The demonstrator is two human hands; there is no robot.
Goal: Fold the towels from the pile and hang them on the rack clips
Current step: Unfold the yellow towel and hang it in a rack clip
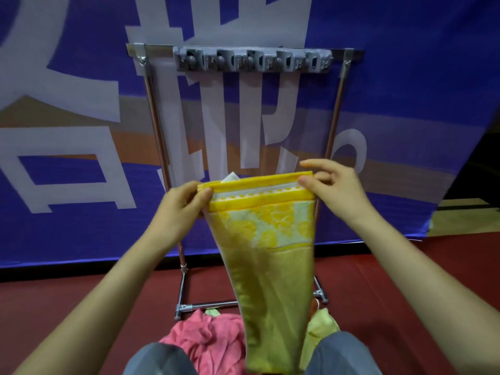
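Observation:
A yellow and white patterned towel [270, 253] hangs folded lengthwise in front of me, its top edge held level. My left hand [184, 204] pinches the towel's top left corner. My right hand [335, 185] pinches the top right corner between thumb and fingers. Above stands the metal rack [151, 104], and its top bar carries a grey strip of clips [251, 59] with nothing hanging from them. On the floor below lies the pile, with a pink towel [205, 336] and a pale green towel [322, 323] partly hidden behind the hanging one.
A blue banner [67, 131] with large pale characters stands right behind the rack. The floor [67, 307] is dark red. My knees in grey trousers [162, 358] show at the bottom edge, on either side of the pile.

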